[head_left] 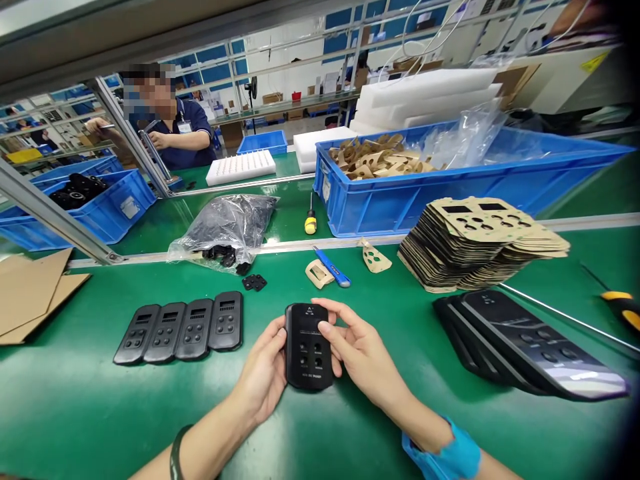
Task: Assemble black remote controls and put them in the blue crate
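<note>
Nearest, a dark wristband (176, 457) circles the left wrist and a bright blue cuff (450, 455) the right. Between the hands, over the middle of the green counter (250, 430), is a small black panel (310, 372) with four round marks, its face turned up toward the head camera. The left hand (267, 365) grips its left side, thumb along the edge, the other fingers mostly hidden. The right hand (365, 350) is closed on the upper right: thumb on the face, index finger reaching over the top edge, the remaining fingers bent at the right side. Whether the panel touches the counter cannot be told.

To the left, four similar panels (194, 328) lie in an overlapping row; to the right is a pile of larger glossy panels (535, 347).

Beyond the hands lie a small black button pad (254, 282), a blue cutter (334, 268) touching a tan cutout (318, 274), and a tall stack of tan sheets (450, 250). Farther back are a clear bag of black parts (233, 223), a yellow-and-black screwdriver (311, 224) and a blue bin (380, 208) holding paper scraps. Across the counter, another person (185, 133) sits at work.
</note>
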Demonstrator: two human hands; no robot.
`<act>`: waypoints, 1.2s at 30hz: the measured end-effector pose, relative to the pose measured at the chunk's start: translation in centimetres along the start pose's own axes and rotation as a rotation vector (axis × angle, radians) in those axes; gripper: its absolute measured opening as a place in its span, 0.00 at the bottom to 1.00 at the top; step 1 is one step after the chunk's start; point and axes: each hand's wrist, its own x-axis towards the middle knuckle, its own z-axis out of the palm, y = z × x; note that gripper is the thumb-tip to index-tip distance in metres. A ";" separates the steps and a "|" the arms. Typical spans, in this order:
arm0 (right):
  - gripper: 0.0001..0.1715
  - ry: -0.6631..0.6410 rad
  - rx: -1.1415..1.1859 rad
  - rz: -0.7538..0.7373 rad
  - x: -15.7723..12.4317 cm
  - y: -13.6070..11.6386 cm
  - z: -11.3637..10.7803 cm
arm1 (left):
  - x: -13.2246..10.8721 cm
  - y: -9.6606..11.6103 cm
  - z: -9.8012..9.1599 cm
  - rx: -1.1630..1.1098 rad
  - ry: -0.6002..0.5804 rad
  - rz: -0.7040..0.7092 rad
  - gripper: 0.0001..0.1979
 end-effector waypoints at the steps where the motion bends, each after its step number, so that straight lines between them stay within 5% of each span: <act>1: 0.23 -0.001 -0.001 -0.001 0.0 0.1 0.0 | 0.0 -0.1 0.0 -0.004 -0.005 -0.002 0.15; 19: 0.26 0.008 -0.110 0.002 -0.2 1.2 0.4 | -0.7 -0.3 0.7 0.044 0.069 0.043 0.24; 27: 0.30 0.041 -0.145 0.004 0.0 1.3 0.2 | -0.6 -0.9 -0.1 0.237 -0.098 0.151 0.25; 36: 0.25 -0.114 -0.122 0.073 0.0 0.7 -0.1 | -0.7 -0.5 -0.4 0.264 -0.129 0.003 0.35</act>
